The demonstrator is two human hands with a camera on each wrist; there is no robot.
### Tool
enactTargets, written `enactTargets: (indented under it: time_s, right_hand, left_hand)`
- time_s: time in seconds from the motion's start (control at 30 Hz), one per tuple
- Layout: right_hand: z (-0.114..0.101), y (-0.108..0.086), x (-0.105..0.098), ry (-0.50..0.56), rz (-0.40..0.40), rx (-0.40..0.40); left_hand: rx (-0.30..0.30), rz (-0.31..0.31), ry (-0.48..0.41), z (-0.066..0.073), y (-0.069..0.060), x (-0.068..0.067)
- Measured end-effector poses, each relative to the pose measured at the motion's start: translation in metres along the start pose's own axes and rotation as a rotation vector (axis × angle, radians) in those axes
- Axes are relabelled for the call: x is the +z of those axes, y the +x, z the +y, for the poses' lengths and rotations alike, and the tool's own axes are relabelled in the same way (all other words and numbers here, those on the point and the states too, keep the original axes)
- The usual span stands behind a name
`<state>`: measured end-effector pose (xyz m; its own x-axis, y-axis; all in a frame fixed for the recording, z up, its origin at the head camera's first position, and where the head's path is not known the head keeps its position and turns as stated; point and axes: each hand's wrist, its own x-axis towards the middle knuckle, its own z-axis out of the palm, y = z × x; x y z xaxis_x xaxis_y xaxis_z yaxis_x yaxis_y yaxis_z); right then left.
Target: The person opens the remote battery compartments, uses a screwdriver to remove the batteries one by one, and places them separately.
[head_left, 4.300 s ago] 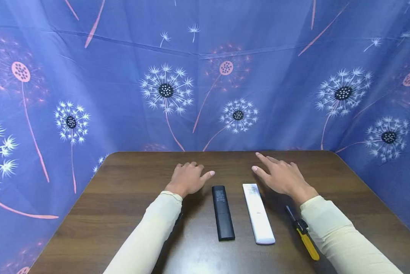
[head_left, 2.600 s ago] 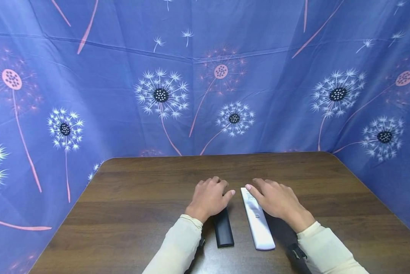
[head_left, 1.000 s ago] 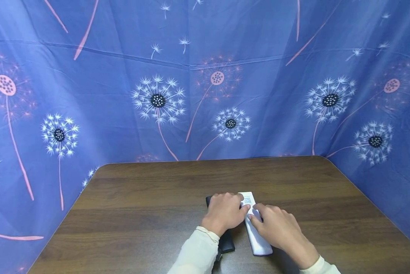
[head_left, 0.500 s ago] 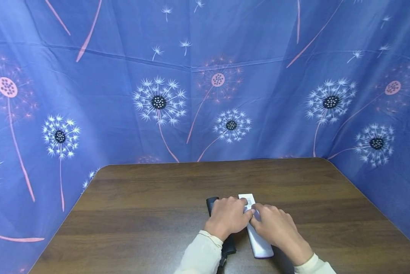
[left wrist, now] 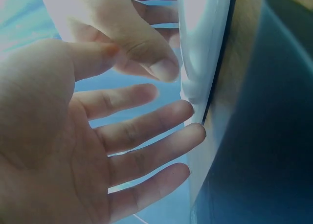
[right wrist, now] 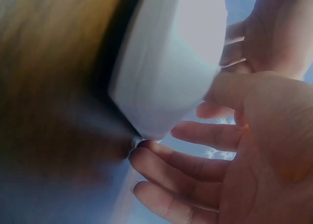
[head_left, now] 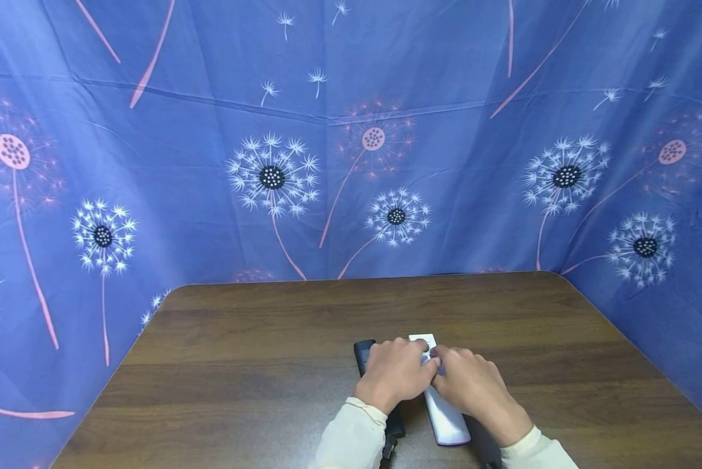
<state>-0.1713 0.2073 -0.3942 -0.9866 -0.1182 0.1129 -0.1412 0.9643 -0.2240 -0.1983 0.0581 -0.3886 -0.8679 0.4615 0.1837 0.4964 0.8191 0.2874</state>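
A white remote control (head_left: pixel 447 420) lies flat on the wooden table, a printed label near its far end. My right hand (head_left: pixel 474 384) holds it from the right, the thumb over its upper face and the other fingers bent down beside it. My left hand (head_left: pixel 399 372) reaches over from the left; in the left wrist view its fingers (left wrist: pixel 161 121) are nearly straight, tips at the white remote's edge. The two thumbs meet closely above the remote. A black remote control (head_left: pixel 363 352) lies beneath my left hand and wrist, its middle hidden.
The brown wooden table (head_left: pixel 257 365) reaches back to a blue curtain (head_left: pixel 175 163) with a dandelion print. A dark device (head_left: pixel 389 448) shows at my left sleeve.
Both hands have come inward from behind the remotes onto the white one. Over the last second the left hand shifts slightly right. A yellow-handled tool seen earlier at right is out of sight.
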Motion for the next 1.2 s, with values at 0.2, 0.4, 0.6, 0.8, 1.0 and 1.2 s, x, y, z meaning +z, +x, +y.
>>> enactTargets:
  time_s: [0.2,0.4,0.6,0.8,1.0,1.2]
  right_hand:
    - [-0.002,0.001,0.001,-0.005,-0.007,0.007]
    - [-0.004,0.004,0.003,-0.012,-0.008,-0.003]
    - [-0.004,0.007,0.005,-0.018,-0.003,0.002]
    - [-0.003,0.009,0.007,-0.009,-0.024,0.023]
    - [-0.004,0.011,0.007,-0.004,-0.023,0.032]
    - [-0.006,0.014,0.008,0.013,-0.011,0.006]
  left_hand:
    - [0.015,0.012,0.037,0.0,-0.001,-0.001]
    - [0.01,0.022,0.06,-0.003,-0.002,-0.001]
    - [0.01,0.019,0.063,-0.005,-0.002,0.001]
    - [0.003,0.001,0.052,-0.005,-0.002,0.004]
    - [-0.021,-0.017,0.02,-0.003,0.0,0.004]
    - [-0.04,-0.006,0.008,-0.004,-0.003,0.004]
